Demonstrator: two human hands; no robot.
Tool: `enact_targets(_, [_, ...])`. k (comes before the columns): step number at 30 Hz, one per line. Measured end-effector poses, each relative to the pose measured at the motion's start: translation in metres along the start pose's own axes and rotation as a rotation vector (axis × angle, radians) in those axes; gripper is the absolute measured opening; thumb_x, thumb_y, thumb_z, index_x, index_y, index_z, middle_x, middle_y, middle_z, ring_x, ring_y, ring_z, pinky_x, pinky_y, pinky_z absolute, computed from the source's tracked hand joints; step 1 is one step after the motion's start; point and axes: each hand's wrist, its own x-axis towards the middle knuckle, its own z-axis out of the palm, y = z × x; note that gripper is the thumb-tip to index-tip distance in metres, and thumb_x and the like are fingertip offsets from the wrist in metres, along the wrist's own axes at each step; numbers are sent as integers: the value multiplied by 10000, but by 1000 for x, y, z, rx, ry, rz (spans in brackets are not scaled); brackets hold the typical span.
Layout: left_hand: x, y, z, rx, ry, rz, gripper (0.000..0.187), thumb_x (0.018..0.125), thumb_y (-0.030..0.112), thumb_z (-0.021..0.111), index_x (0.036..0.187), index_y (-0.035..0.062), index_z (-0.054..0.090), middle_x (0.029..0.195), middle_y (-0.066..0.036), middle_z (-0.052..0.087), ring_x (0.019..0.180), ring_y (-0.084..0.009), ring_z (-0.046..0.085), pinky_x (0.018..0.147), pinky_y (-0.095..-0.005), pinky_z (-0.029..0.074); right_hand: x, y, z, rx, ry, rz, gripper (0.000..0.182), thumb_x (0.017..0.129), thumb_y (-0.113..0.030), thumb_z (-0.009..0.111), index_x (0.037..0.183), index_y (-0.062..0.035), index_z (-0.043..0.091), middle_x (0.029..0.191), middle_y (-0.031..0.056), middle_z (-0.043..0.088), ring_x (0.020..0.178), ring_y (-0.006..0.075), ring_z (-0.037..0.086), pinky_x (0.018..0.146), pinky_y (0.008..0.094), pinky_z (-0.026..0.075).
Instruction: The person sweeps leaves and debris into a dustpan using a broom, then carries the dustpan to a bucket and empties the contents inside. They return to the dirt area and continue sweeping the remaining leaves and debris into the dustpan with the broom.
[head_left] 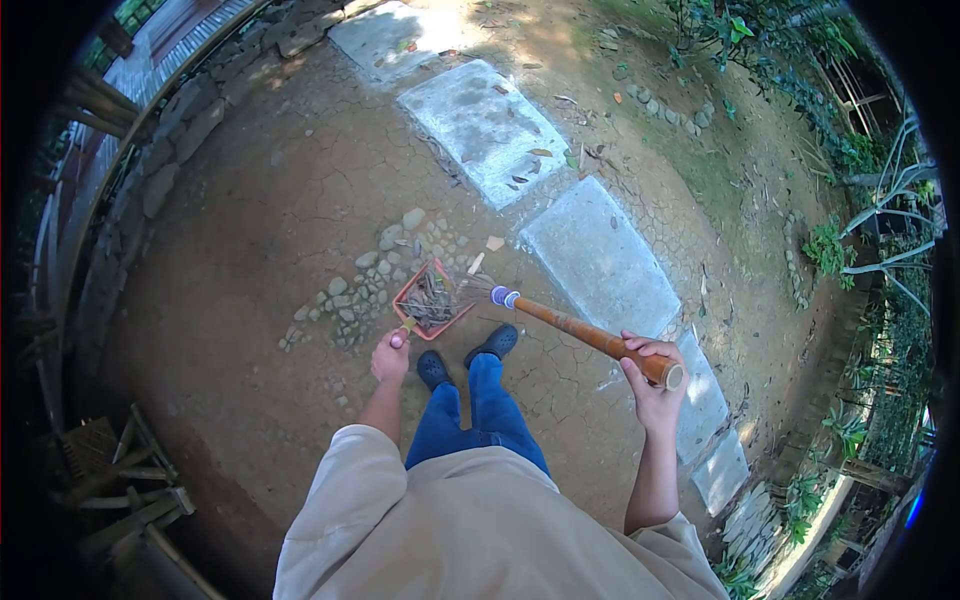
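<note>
My left hand (391,357) is closed round the short handle of an orange-red dustpan (462,314). Dry brown leaves and twigs (430,298) fill the pan, which is down at the ground in front of my feet. In my right hand (652,380) is a broom (575,328) with a thick bamboo handle, gripped near its upper end. Purple-and-white binding (505,297) wraps the broom's lower end. Its thin bristles (474,290) reach the right edge of the dustpan.
Small stones (340,300) are set in the bare, cracked soil beside the dustpan. Pale concrete slabs (605,255) run diagonally past my right side, some with fallen leaves. A stone border (180,140) curves along the left, wooden pieces (130,480) stand lower left, and plants (830,250) line the right.
</note>
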Motion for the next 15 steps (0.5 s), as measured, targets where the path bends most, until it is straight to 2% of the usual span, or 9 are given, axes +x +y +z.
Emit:
enact_targets(9, [4,-13,-3,18,-3,-36,443,799,354,751,1232,352,661,1113,-107,710,1054,-335,662,917,-463,521,28,60,33,-180,101,-79,212,818,108,708,964,-11,611,1035,116,693,1133,267,652,1005,382,496])
enact_targets(15, [0,-15,-6,-2,-15,-49,436,802,344,749,1229,350,660,1120,-106,707,1062,-331,661,922,-460,517,26,104,62,-274,78,-153,181,793,103,714,899,-17,628,981,105,709,1117,291,670,992,391,505])
